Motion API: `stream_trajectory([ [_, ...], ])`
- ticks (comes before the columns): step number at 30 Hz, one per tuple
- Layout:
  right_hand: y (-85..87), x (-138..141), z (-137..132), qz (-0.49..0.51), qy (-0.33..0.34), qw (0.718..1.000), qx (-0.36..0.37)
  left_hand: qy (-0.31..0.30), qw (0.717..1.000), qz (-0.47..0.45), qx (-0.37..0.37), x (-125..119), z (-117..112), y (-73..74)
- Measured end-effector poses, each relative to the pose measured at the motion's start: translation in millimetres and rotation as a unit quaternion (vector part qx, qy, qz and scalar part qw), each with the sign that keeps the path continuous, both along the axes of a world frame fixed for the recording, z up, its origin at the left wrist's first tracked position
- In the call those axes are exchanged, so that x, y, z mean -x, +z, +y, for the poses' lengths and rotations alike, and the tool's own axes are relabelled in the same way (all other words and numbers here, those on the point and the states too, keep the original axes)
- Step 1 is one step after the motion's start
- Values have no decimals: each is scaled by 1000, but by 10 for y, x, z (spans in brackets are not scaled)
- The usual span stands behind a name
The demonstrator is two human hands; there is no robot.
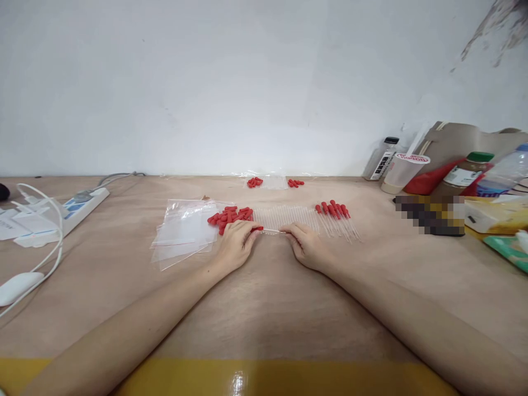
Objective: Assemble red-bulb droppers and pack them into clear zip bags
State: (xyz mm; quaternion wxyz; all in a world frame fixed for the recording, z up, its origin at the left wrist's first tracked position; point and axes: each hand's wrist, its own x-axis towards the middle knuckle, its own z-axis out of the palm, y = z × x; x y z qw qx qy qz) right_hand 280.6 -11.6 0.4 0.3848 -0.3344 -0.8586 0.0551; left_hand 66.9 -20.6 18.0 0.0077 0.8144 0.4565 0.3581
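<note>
**A:** What is on the left of the bench (264,308)?

**B:** A white power strip (78,206). Next comes a heap of clear bags (183,228). They all look flat, with nothing in them.

**A:** And the red heap beside the bags?

**B:** Those are loose red bulbs (231,215). There are lots, and none is on a tube yet.

**A:** What is the left hand (236,242) doing?

**B:** Its fingers are pinched tight on one red bulb (258,228). The bulb sits at the left end of a glass tube (273,231), low over the bench and just in front of the heap.

**A:** And the right hand (305,245)?

**B:** Its fingers are closed on the other end of the same glass tube. I can't tell if the bulb is pushed all the way on.

**A:** What lies behind the hands?

**B:** A long row of bare tubes (284,215), side by side. None has a bulb.

**A:** And further right?

**B:** A small bunch of finished droppers (336,214), each with a red top.

**A:** So how much is done?

**B:** Not much, I think. Only a few droppers are finished. Many tubes and bulbs wait, and no bag is filled.
</note>
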Motion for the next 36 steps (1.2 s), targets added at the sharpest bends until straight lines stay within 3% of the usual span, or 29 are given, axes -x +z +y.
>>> stream_trajectory([
  [7,-6,-7,1,-5,0,1000,10,-77,996,-44,26,-2,-13,28],
  [13,3,-53,43,-14,13,1000,13,-124,992,-21,18,0,-48,40],
  [23,111,-89,-26,-135,-39,986,-85,-102,990,90,-40,4,-60,32],
  [36,120,-21,-85,-119,-32,992,-35,-139,986,95,-19,0,-46,22],
])
